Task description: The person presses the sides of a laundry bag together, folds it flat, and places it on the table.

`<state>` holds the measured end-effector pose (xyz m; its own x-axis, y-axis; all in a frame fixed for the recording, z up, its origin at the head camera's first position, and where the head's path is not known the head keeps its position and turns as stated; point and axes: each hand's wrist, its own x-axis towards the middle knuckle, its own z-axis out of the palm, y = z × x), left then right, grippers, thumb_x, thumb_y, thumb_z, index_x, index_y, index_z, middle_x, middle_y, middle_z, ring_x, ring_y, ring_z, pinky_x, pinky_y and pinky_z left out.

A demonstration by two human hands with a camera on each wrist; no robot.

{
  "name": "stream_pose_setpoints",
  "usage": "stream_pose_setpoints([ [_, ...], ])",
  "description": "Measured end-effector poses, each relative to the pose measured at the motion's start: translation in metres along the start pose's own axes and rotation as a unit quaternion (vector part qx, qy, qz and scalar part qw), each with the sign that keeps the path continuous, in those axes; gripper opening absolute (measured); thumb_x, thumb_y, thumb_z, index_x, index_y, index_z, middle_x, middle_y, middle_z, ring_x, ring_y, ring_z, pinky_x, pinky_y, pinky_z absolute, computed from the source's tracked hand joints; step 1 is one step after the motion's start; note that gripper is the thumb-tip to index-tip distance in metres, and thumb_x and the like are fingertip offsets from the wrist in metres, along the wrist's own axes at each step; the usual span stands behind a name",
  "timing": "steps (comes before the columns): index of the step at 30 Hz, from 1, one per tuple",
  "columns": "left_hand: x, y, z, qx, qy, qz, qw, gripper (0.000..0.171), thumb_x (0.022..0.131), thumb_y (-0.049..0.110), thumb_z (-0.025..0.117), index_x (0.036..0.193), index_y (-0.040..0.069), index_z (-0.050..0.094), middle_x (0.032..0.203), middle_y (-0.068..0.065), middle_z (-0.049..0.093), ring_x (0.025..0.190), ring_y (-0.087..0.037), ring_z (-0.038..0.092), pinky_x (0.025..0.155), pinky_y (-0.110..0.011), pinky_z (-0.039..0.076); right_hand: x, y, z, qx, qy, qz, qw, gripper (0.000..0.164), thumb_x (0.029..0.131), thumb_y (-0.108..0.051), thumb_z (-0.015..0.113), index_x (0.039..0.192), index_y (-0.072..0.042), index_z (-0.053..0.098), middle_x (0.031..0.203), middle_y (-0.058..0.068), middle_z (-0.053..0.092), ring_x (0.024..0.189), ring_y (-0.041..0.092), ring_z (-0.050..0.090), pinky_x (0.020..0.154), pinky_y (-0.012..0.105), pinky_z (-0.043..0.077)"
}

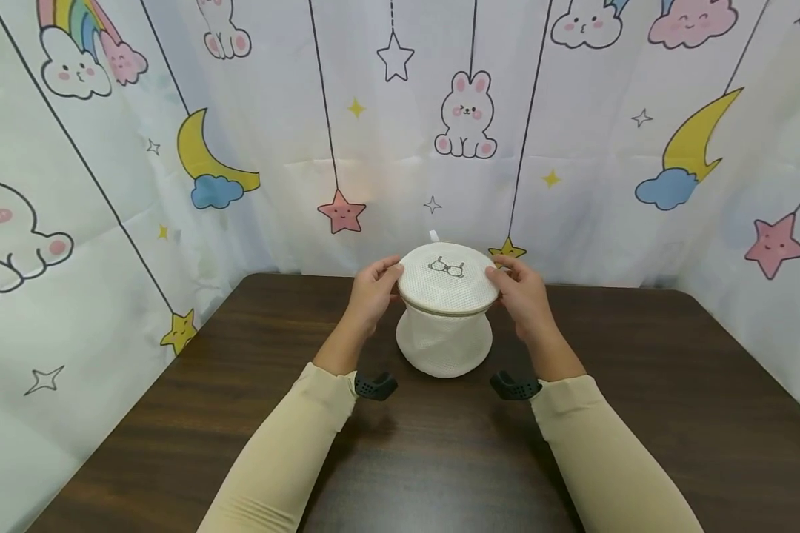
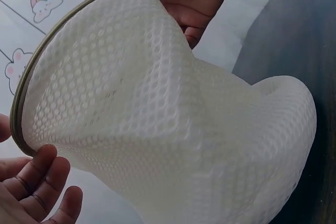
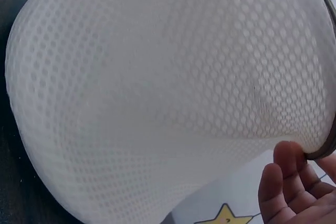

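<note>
A white mesh laundry bag [image 1: 445, 343], round and waisted in the middle, stands at the back of the table. Its flat round top bears a small drawing of glasses, and a tan zipper band [image 2: 30, 72] runs around the rim. My left hand [image 1: 373, 287] pinches the rim at its left side; in the left wrist view, the other fingers [image 2: 39, 184] spread under the band. On the opposite side my right hand [image 1: 521, 290] pinches the same rim, with its lower fingers [image 3: 286, 182] against the mesh below. A white tab [image 1: 434, 236] sticks up behind the top.
The dark wooden table [image 1: 427, 474] spreads around the bag. Close behind its far edge hangs a white curtain [image 1: 387, 148] printed with rabbits, stars, moons and clouds. Dark bands with small camera mounts [image 1: 376, 386] sit at both wrists, beside the cream sleeves [image 1: 287, 444].
</note>
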<state>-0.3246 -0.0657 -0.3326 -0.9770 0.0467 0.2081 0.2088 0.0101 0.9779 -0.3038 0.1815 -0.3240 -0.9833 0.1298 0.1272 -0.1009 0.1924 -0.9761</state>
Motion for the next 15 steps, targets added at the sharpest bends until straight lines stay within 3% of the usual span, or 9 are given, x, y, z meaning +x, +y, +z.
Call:
stream_pose_setpoints([
  [7, -0.0002, -0.0011, 0.0014, 0.012, -0.001, 0.002, 0.9999, 0.036, 0.1, 0.026, 0.057, 0.128, 0.004, 0.064, 0.117, -0.013, 0.067, 0.09, -0.014, 0.063, 0.084, -0.043, 0.056, -0.0009, -0.0045, 0.0016, -0.006, -0.001, 0.005, 1.0, 0.047, 0.098, -0.031, 0.058, 0.142, -0.016, 0.053, 0.118, 0.007, 0.057, 0.084, 0.014, 0.056, 0.068, 0.023, 0.048],
  [11, -0.0012, -0.0003, 0.003, 0.008, -0.005, 0.005, 0.9999, 0.037, 0.099, 0.026, 0.058, 0.129, 0.006, 0.064, 0.12, -0.011, 0.067, 0.094, -0.016, 0.064, 0.085, -0.045, 0.055, -0.0026, -0.0062, 0.0002, -0.004, -0.001, 0.005, 1.0, 0.045, 0.099, -0.026, 0.058, 0.143, -0.016, 0.053, 0.129, 0.013, 0.054, 0.1, 0.018, 0.057, 0.075, 0.023, 0.049],
  [15, -0.0027, 0.0011, 0.0037, 0.014, -0.007, 0.008, 0.9999, 0.036, 0.098, 0.024, 0.059, 0.129, 0.006, 0.064, 0.12, -0.011, 0.067, 0.097, -0.016, 0.064, 0.081, -0.037, 0.056, -0.0042, -0.0072, -0.001, 0.0, -0.004, -0.001, 1.0, 0.046, 0.099, -0.024, 0.058, 0.144, -0.013, 0.051, 0.133, 0.015, 0.052, 0.109, 0.019, 0.056, 0.08, 0.02, 0.049],
])
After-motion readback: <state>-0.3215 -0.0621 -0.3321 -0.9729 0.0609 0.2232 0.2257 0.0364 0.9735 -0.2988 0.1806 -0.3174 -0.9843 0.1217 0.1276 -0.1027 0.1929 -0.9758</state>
